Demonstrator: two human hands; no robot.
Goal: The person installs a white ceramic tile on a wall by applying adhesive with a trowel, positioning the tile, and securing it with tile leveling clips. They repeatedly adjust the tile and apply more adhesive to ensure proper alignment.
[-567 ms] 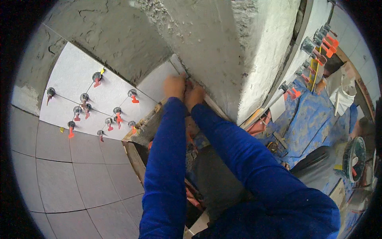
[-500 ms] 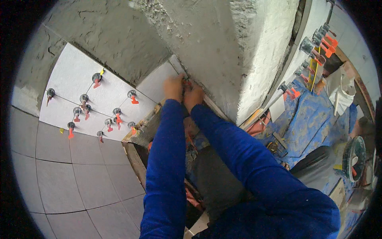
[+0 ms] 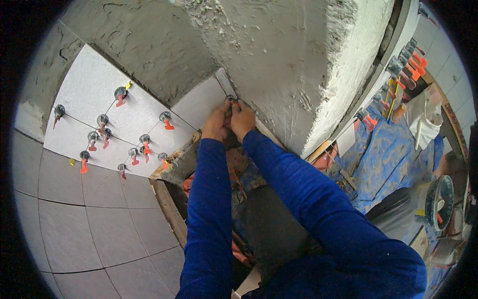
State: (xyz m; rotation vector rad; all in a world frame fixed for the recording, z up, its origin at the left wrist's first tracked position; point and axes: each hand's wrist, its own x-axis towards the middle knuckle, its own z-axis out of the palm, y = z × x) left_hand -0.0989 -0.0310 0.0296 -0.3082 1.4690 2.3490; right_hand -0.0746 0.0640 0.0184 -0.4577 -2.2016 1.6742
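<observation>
Pinching a clip (image 3: 230,98), left hand (image 3: 215,123), right hand (image 3: 243,119), bucket (image 3: 446,185) holding white and orange items (image 3: 440,205)

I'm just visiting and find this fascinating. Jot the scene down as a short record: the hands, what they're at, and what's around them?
Hands: left hand and right hand, close together
Sleeves: blue sleeves on both arms
Nearest thing: small dark round clip, right at the hands; exact grip hidden
To the left: white tiles dotted with red-tabbed clips
Lower left: grey tiles
Right side: crumpled blue sheet, bucket
</observation>
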